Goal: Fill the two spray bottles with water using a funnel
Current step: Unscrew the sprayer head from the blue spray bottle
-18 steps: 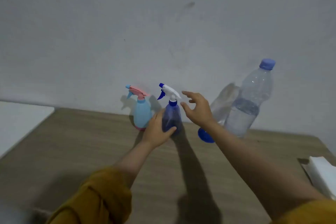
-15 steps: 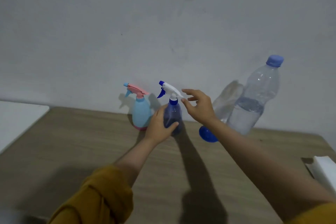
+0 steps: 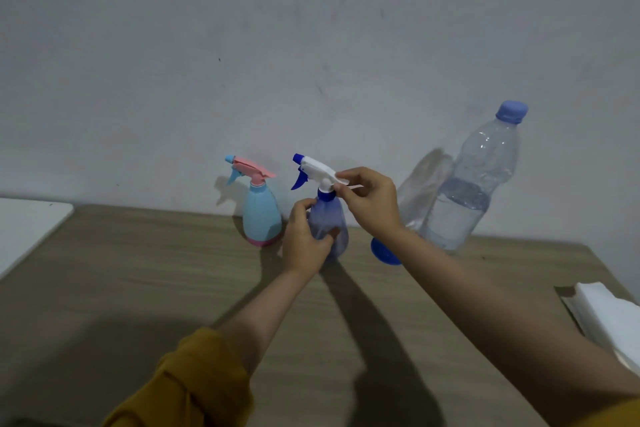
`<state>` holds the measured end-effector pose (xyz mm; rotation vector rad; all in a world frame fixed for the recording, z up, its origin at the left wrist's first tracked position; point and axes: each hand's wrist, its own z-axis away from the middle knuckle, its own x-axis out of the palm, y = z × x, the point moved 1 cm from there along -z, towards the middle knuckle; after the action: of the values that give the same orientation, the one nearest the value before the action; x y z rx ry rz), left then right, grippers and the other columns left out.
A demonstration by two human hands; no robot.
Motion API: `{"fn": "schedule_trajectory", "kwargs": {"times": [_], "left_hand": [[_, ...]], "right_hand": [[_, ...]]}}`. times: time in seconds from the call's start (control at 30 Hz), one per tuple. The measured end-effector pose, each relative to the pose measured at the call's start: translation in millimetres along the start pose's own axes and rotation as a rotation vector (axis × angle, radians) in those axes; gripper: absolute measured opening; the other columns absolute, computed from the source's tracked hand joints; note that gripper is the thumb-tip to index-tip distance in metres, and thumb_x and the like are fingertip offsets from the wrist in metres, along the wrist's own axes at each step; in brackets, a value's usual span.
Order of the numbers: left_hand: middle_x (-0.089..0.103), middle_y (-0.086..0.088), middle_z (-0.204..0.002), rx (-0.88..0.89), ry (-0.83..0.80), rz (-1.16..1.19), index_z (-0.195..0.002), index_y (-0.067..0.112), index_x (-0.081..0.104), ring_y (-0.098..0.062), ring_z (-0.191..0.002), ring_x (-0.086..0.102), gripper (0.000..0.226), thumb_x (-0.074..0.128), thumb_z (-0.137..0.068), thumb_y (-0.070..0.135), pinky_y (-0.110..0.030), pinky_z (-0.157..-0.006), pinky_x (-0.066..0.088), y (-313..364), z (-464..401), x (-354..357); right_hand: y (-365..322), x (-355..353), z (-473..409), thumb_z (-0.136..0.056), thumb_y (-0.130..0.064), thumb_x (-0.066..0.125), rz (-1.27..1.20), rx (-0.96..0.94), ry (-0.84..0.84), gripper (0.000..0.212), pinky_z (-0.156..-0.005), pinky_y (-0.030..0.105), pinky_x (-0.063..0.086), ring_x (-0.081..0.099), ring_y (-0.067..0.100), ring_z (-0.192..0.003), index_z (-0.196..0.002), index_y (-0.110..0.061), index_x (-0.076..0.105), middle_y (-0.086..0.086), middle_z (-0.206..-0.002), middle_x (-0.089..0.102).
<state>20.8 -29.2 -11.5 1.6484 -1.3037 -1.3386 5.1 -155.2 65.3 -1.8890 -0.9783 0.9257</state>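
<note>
A moment ago the right hand (image 3: 372,199) hovered spread beside the translucent dark-blue spray bottle (image 3: 329,224); now its grip pinches the bottle's white trigger head (image 3: 320,170) at the collar, while the left hand (image 3: 304,241) grips the body, standing on the wooden bench (image 3: 138,270). Unscrewing looks about to begin; the blue plastic funnel (image 3: 382,253) waits beside it.

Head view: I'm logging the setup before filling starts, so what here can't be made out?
- Blue funnel: only its rim shows; the right hand and forearm cover the rest.
- Purple spray bottle: any water inside can't be judged; the left hand wraps its tinted body.
- White stack: cut off by the right edge.
- Light-blue spray bottle: opaque, so contents hidden.
</note>
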Motion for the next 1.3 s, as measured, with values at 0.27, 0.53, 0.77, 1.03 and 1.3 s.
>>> {"fn": "schedule_trajectory", "kwargs": {"times": [0.27, 0.53, 0.77, 1.03, 1.3], "left_hand": [[0.057, 0.013, -0.113, 0.043, 0.004, -0.059, -0.118, 0.021, 0.051, -0.007, -0.102, 0.057, 0.06, 0.083, -0.067, 0.03, -0.014, -0.074, 0.049, 32, 92, -31], [0.06, 0.006, -0.109, 0.017, 0.01, 0.001, -0.112, 0.017, 0.053, -0.012, -0.099, 0.059, 0.056, 0.084, -0.065, 0.018, -0.01, -0.075, 0.045, 17, 149, -31], [0.061, 0.008, -0.112, -0.016, -0.001, 0.041, -0.116, 0.021, 0.052, -0.01, -0.104, 0.06, 0.056, 0.08, -0.069, 0.014, -0.029, -0.081, 0.054, 12, 152, -29], [0.061, 0.008, -0.113, -0.048, 0.003, 0.078, -0.116, 0.023, 0.053, -0.01, -0.107, 0.058, 0.058, 0.07, -0.069, -0.007, -0.038, -0.087, 0.055, 6, 151, -27], [0.063, 0.004, -0.113, -0.04, -0.019, 0.045, -0.118, 0.025, 0.05, -0.012, -0.105, 0.061, 0.056, 0.076, -0.071, 0.009, -0.04, -0.083, 0.056, 2, 148, -30]], "right_hand": [[-31, -31, 80, -0.08, -0.011, 0.076, -0.102, 0.067, 0.013, 0.014, -0.074, 0.037, 0.06, 0.073, 0.022, -0.083, -0.084, -0.023, 0.071, 0.005, -0.088, 0.074], [-21, -30, 149, -0.079, -0.005, 0.076, -0.111, 0.11, 0.109, 0.02, -0.075, 0.03, 0.058, 0.071, 0.019, -0.084, -0.097, -0.002, 0.069, 0.009, -0.09, 0.073], [-22, -5, 164, -0.064, -0.016, 0.088, -0.115, 0.243, 0.155, 0.039, -0.073, 0.02, 0.055, 0.066, 0.014, -0.084, -0.093, -0.008, 0.064, -0.002, -0.084, 0.067], [-20, 9, 161, -0.072, -0.019, 0.082, 0.036, 0.174, 0.249, 0.028, -0.068, 0.016, 0.053, 0.063, 0.008, -0.078, -0.091, -0.012, 0.063, -0.005, -0.08, 0.064], [-20, 8, 166, -0.082, -0.015, 0.072, 0.143, 0.047, 0.143, 0.02, -0.072, 0.021, 0.051, 0.06, 0.005, -0.085, -0.094, -0.023, 0.059, -0.013, -0.086, 0.06]]}}
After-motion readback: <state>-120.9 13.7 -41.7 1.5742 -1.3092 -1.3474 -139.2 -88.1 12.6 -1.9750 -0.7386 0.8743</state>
